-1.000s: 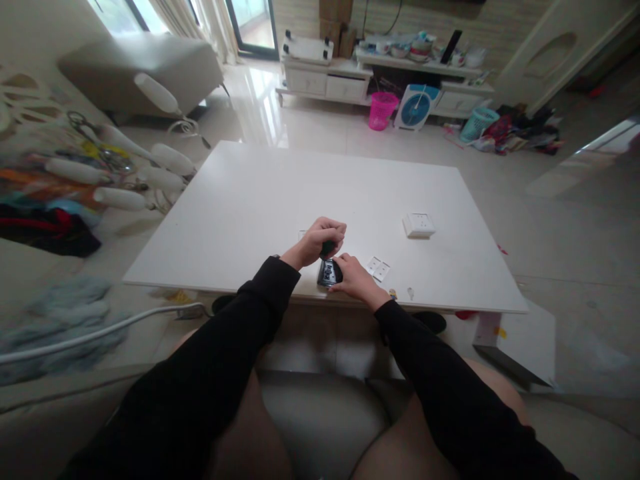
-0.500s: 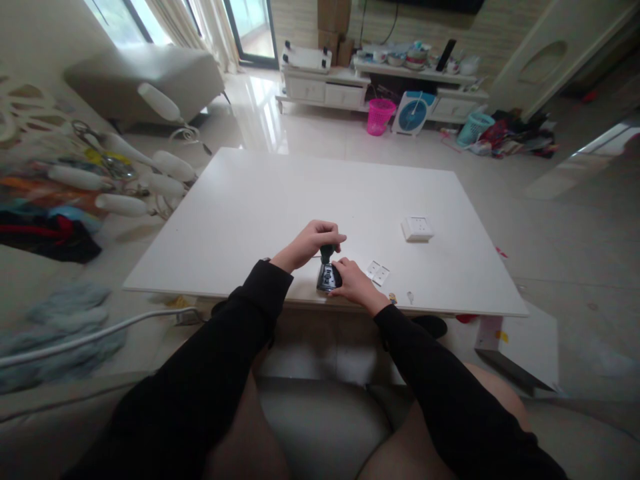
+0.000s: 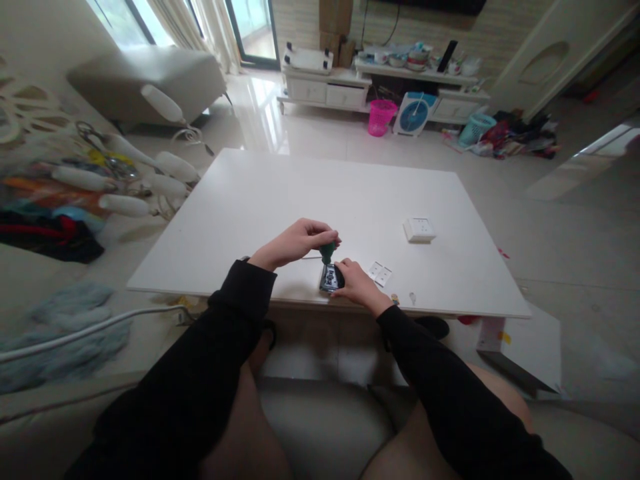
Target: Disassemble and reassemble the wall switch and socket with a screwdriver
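Observation:
My left hand (image 3: pixel 306 239) is closed round a dark green handled tool (image 3: pixel 327 252), held upright over a small black device (image 3: pixel 329 277) near the table's front edge. The tool's lower end is too small to make out. My right hand (image 3: pixel 356 283) grips the right side of the black device, which rests on the table. Just right of that hand lie two white socket plates (image 3: pixel 380 273). Farther right and back sits a white socket box (image 3: pixel 420 230). Two small pieces lie near the front edge, one brownish (image 3: pixel 395 299) and one pale (image 3: pixel 413 298).
The white table (image 3: pixel 300 187) spans the middle of the view. A lamp with several white shades (image 3: pixel 163 103) stands at its left. Beyond are a pink basket (image 3: pixel 381 117), a blue and white fan (image 3: pixel 415 114) and a low white cabinet (image 3: pixel 345 93).
My left wrist and forearm have shifted left and the hand has turned slightly on the green handle. My right hand keeps its grip on the black device.

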Motion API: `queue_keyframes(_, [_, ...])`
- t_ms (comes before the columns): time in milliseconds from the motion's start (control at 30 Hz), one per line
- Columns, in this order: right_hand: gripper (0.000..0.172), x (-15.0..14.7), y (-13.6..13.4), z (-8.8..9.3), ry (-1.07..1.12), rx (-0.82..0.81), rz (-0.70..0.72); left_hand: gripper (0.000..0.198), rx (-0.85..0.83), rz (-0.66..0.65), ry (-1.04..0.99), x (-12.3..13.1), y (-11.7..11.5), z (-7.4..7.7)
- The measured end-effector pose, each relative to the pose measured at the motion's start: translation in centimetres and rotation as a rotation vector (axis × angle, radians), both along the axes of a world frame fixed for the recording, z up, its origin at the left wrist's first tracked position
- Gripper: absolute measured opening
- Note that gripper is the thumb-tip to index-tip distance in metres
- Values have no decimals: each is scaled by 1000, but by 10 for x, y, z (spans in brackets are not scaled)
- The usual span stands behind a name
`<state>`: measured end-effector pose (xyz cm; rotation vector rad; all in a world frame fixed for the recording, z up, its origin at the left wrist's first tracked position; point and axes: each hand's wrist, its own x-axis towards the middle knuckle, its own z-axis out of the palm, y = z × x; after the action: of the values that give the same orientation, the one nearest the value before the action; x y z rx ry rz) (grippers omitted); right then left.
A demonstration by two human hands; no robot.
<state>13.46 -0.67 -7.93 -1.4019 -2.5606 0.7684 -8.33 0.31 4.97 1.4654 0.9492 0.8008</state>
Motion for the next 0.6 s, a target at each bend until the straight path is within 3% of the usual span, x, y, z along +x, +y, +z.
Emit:
queue_keyframes(100, [69,0,0,-1,-4,8,-4,45,8,4,-60,5,-3,-5])
queue_keyframes(433, [68,1,0,0,5,5,-3,34,-40,209,-289,42,-2,-23])
queue_keyframes(600, [68,1,1,-3,-4,1,5,21,-162,27,-353,42,6,-26])
